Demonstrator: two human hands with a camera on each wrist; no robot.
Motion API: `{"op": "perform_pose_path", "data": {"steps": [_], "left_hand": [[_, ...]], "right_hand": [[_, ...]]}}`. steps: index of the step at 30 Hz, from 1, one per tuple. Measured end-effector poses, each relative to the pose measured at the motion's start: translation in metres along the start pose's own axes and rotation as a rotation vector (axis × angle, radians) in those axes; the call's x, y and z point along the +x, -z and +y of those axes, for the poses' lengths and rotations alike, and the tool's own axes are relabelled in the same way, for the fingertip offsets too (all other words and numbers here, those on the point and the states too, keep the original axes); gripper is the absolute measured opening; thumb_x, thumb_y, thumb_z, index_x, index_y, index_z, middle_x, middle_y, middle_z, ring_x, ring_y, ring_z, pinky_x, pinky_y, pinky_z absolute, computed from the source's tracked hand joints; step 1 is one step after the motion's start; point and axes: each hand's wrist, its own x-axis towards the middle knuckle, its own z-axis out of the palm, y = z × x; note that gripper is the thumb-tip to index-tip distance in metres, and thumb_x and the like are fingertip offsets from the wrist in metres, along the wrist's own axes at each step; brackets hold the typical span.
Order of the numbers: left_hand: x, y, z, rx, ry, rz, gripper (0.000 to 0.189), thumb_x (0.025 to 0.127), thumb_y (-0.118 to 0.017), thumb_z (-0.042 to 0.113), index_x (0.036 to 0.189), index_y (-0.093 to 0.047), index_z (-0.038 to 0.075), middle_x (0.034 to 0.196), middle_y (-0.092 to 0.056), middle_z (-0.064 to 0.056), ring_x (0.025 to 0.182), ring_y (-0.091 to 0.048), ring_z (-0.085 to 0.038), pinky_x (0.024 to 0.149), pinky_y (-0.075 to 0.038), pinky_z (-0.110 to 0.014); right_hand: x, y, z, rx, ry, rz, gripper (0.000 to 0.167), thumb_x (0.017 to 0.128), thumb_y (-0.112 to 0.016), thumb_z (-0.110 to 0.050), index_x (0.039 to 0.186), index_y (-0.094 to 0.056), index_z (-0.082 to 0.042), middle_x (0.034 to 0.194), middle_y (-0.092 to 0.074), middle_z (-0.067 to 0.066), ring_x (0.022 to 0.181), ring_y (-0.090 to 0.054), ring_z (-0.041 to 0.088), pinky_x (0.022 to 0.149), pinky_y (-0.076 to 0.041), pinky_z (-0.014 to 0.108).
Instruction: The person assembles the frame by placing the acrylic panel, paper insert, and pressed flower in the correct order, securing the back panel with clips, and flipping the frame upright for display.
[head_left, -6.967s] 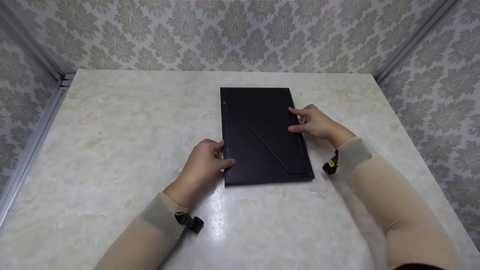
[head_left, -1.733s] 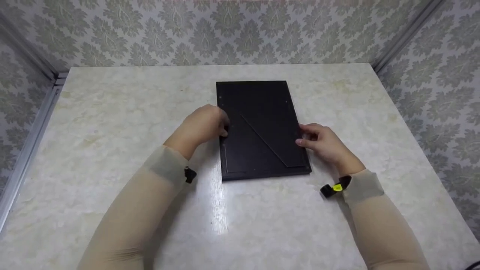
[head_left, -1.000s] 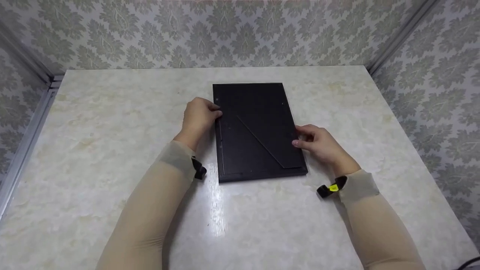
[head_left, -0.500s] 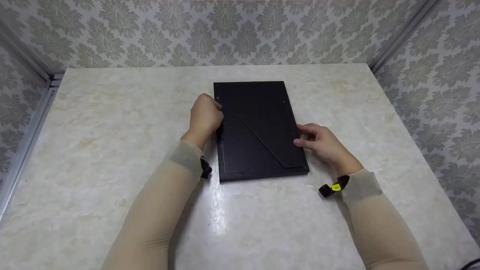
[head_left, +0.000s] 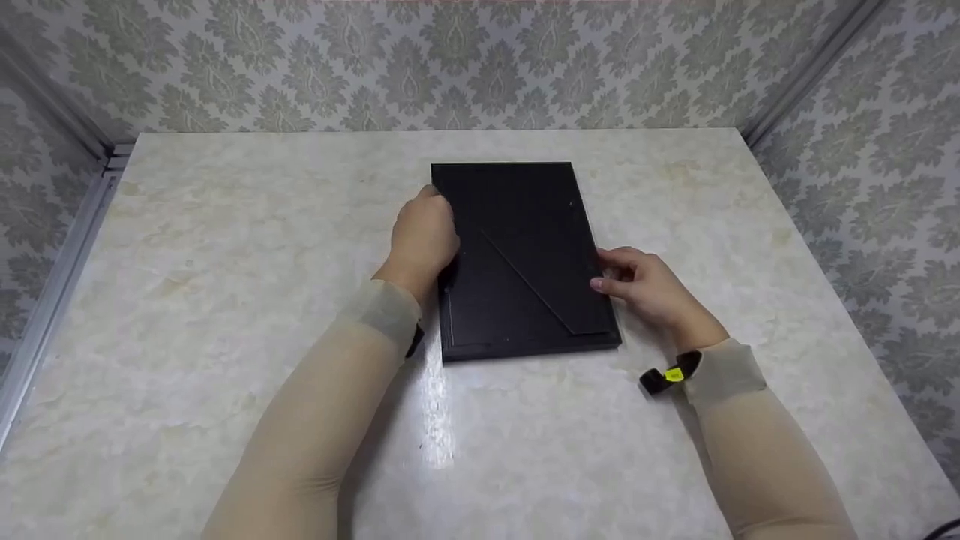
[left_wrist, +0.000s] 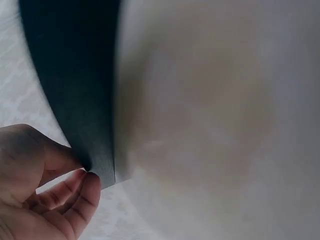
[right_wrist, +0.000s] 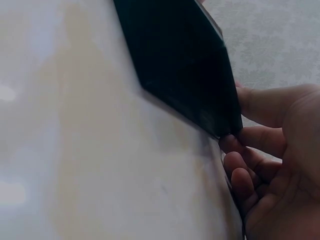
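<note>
A black picture frame (head_left: 487, 315) lies back side up on the table, its stand flap (head_left: 570, 289) folded flat against the backing. Small fasteners (head_left: 571, 204) dot the backing near the long edges. At the upper part of the left edge, my left hand (head_left: 424, 232) curls over the rim and hides what lies beneath. The left wrist view shows its thumb and curled fingers (left_wrist: 90, 192) pinching at the frame's edge (left_wrist: 80, 90). My right hand (head_left: 649, 289) holds the right edge, thumb on top and fingers along the side, as also seen in the right wrist view.
The marbled table (head_left: 225, 337) reaches back to a patterned wall (head_left: 360, 60). A metal rail (head_left: 56, 292) runs along the left side. A dark cable (head_left: 943, 529) shows in the lower right corner.
My left hand has moved up the frame's left edge and now curls further over it, covering a fastener visible before. My right hand, higher on the right edge at first, has lately stayed put.
</note>
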Motion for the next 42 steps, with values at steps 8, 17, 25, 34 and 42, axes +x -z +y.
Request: {"op": "perform_pose_path", "data": {"steps": [8, 17, 25, 34, 42], "left_hand": [[0.000, -0.003, 0.005, 0.170, -0.084, -0.035, 0.027, 0.106, -0.068, 0.000, 0.129, -0.081, -0.004, 0.157, -0.061, -0.020, 0.132, -0.071, -0.045, 0.104, -0.068, -0.055], [-0.007, -0.001, 0.009, 0.197, -0.071, -0.044, 0.030, 0.114, -0.055, -0.001, 0.131, -0.078, -0.009, 0.164, -0.051, -0.025, 0.128, -0.072, -0.047, 0.099, -0.070, -0.055], [-0.028, 0.011, 0.001, 0.021, -0.020, -0.156, 0.034, 0.110, -0.063, 0.011, 0.132, -0.075, -0.012, 0.168, -0.052, -0.027, 0.123, -0.073, -0.046, 0.110, -0.063, -0.056], [-0.076, 0.029, -0.018, -0.075, -0.053, -0.398, 0.088, 0.090, -0.090, 0.057, 0.156, -0.064, 0.005, 0.151, -0.070, -0.018, 0.130, -0.062, -0.040, 0.113, -0.057, -0.054], [-0.089, 0.026, -0.022, 0.077, -0.107, -0.433, 0.151, 0.072, -0.104, 0.061, 0.180, -0.017, 0.001, 0.190, -0.018, -0.018, 0.159, -0.032, -0.043, 0.132, -0.032, -0.057]], "right_hand": [[-0.002, 0.000, 0.000, 0.005, 0.002, -0.006, 0.060, 0.107, -0.080, -0.018, 0.161, -0.060, 0.000, 0.136, -0.070, 0.021, 0.106, -0.057, 0.017, 0.090, -0.046, 0.016], [-0.003, 0.001, -0.001, 0.013, 0.008, -0.013, 0.060, 0.108, -0.079, -0.018, 0.161, -0.059, 0.001, 0.143, -0.069, 0.022, 0.109, -0.056, 0.017, 0.092, -0.046, 0.016], [-0.002, 0.003, -0.001, 0.007, -0.002, -0.015, 0.060, 0.107, -0.079, -0.018, 0.162, -0.060, -0.002, 0.142, -0.069, 0.021, 0.109, -0.058, 0.018, 0.091, -0.046, 0.017], [-0.025, -0.011, -0.053, -0.154, 0.101, 0.050, 0.039, 0.106, -0.080, -0.018, 0.143, -0.078, -0.004, 0.146, -0.067, 0.016, 0.124, -0.066, 0.033, 0.101, -0.054, 0.041], [-0.053, -0.055, -0.098, -0.514, 0.444, -0.067, 0.023, 0.101, -0.088, -0.024, 0.117, -0.089, -0.007, 0.119, -0.082, 0.009, 0.112, -0.078, 0.029, 0.101, -0.067, 0.047]]}}
